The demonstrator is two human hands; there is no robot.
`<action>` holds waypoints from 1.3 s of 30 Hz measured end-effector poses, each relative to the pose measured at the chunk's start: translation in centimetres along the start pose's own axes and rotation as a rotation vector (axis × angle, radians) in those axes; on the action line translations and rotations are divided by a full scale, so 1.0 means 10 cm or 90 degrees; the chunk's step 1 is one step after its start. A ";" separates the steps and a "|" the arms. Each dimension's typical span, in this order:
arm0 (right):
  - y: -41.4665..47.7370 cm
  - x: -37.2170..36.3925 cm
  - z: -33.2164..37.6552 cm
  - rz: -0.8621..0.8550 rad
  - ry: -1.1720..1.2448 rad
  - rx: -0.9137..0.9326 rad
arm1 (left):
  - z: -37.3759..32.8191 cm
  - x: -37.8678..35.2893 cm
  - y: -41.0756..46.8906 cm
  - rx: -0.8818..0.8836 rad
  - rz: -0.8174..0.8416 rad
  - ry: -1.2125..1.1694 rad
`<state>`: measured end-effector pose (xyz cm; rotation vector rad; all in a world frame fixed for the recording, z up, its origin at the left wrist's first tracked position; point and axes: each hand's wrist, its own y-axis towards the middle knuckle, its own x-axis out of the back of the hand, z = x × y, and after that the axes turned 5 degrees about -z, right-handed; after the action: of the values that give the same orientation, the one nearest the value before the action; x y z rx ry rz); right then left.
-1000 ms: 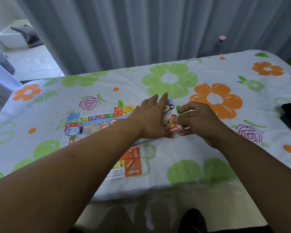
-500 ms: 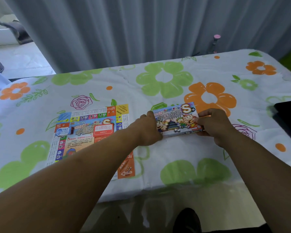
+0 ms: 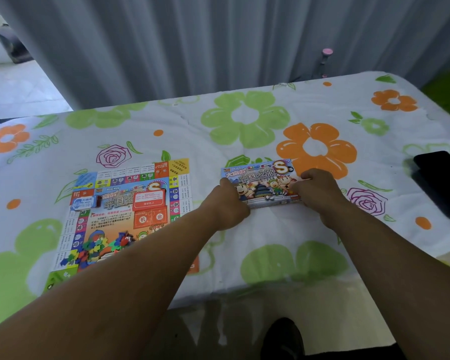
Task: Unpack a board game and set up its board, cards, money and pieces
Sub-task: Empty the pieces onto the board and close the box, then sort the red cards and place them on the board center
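Evenly lit by soft, diffuse daylight through the curtain [image 3: 218, 48]. Brightest at upper left, past the curtain edge. Faint, soft-edged shadows only on the surface [image 3: 270, 229]. Dim below the near edge of the surface. Pronounced wide-angle bowing toward the corners. Slightly soft on the fine print of the board [image 3: 120, 211].

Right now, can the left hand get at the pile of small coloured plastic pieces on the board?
Probably yes, once freed: the left hand grips the colourful cardboard game box, but the pile of pieces lies uncovered on the paper game board beside that forearm.
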<state>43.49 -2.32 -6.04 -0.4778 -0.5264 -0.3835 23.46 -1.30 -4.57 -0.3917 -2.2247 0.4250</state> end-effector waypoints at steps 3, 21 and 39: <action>-0.03 -0.02 0.03 -0.016 -0.041 0.015 | 0.00 0.00 -0.01 -0.001 0.001 -0.003; -0.70 -0.93 0.91 0.055 -0.240 0.267 | 0.59 0.66 -0.36 0.037 -0.059 -0.016; -1.18 -1.91 1.53 0.210 -0.198 0.263 | 1.50 1.60 -0.72 0.077 -0.143 -0.058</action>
<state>16.88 0.31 -1.16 -0.2161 -0.7923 0.1215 0.92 -3.73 0.10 -0.0567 -2.2861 0.4614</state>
